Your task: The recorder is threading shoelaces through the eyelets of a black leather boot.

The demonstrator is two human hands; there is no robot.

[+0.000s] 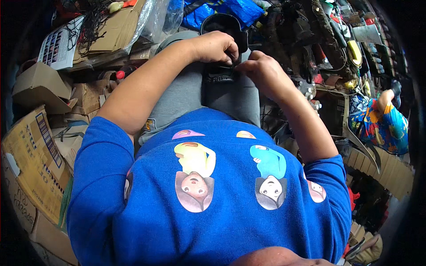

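Note:
A black shoe point(224, 31) rests on my knees, its open top toward the far side and its stitched dark part point(218, 75) near my lap. My left hand point(215, 46) curls over the shoe's left side, fingers closed on its edge. Fingertips of my right hand point(259, 68) pinch the shoe's material at the right, close to the left hand. Both forearms reach out from my blue printed shirt over grey trousers point(186, 95).
Flattened cardboard boxes point(35, 159) pile up on my left. A blue plastic bag point(230, 9) lies beyond the shoe. Dark shoes and straps point(310, 35) crowd the right. A person in colourful patterned clothing point(386, 124) sits at far right.

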